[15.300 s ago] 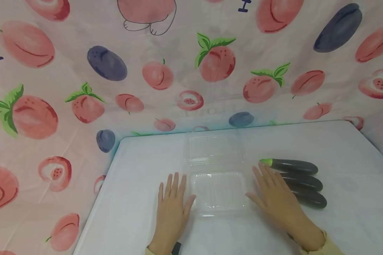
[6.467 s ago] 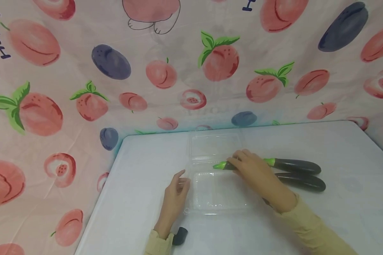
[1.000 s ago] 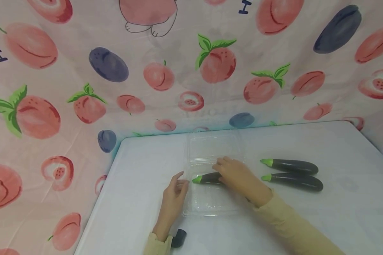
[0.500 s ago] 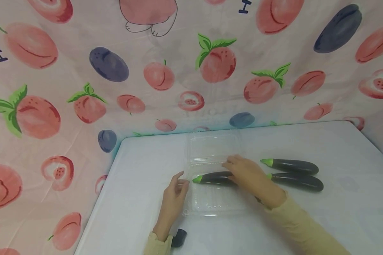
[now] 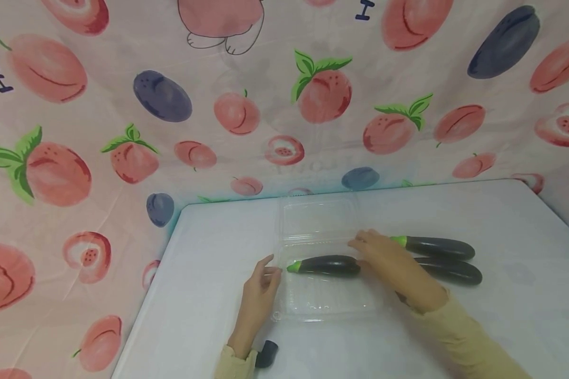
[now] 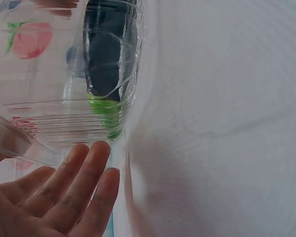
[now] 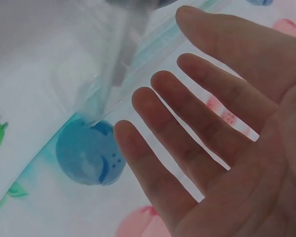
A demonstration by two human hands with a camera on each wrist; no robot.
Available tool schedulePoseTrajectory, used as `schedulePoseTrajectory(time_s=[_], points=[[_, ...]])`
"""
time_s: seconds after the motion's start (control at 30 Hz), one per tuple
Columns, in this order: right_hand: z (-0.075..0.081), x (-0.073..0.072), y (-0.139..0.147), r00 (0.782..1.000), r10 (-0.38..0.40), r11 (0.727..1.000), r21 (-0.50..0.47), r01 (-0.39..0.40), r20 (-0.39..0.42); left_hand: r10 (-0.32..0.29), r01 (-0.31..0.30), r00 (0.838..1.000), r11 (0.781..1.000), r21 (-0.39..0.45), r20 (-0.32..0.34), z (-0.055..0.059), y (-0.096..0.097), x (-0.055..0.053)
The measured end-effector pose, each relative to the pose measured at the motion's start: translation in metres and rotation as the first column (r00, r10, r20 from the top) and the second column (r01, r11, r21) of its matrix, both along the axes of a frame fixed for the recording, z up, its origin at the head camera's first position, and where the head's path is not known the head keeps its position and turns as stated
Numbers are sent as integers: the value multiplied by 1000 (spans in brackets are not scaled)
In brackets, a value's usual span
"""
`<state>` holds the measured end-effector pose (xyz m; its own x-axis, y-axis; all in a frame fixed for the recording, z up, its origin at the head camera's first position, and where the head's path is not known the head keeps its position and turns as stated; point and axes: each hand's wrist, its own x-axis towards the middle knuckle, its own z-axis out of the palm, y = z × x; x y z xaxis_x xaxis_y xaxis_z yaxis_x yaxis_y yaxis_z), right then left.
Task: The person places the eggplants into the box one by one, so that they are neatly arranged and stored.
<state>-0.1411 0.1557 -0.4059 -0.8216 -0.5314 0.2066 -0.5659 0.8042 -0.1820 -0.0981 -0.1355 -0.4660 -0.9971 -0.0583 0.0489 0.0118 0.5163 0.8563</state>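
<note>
**Long, glossy blackish eggplant with a green stem end (image 5: 329,265) laid in an open, clear, rectangular plastic container (image 5: 313,317)**

The stem end is pointed at the container's left rim, and room is left between the eggplant and the near rim. The left rim is flanked by the left hand (image 5: 259,287), its fingers loosely extended (whether the plastic is touched cannot be told). The right side is partly covered by the right hand (image 5: 391,258), whose fingers are straight, spread and released. The clear lid (image 5: 320,217) is folded back toward the far edge. Two more glossy blackish eggplants, a far one (image 5: 438,247) and a near one (image 5: 450,271), are partly hidden by the right hand and wrist.

Everything is carried by a white tabletop (image 5: 208,263), backed by pale pink fabric printed with fruit (image 5: 246,68).

Half a second ago the eggplant's blunt end was covered by the right hand; now it is exposed, the hand drawn rightward.
</note>
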Motion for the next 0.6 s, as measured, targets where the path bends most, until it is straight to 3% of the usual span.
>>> schedulePoseTrajectory(time_s=[0.2,0.6], points=[[1,1,10,1000,-22,1000,21,21,10,2,-2,1000,1000,1,0,0,0,0],[-3,3,29,998,-12,1000,1,12,-65,-4,4,1000,1000,7,-6,0,0,0]])
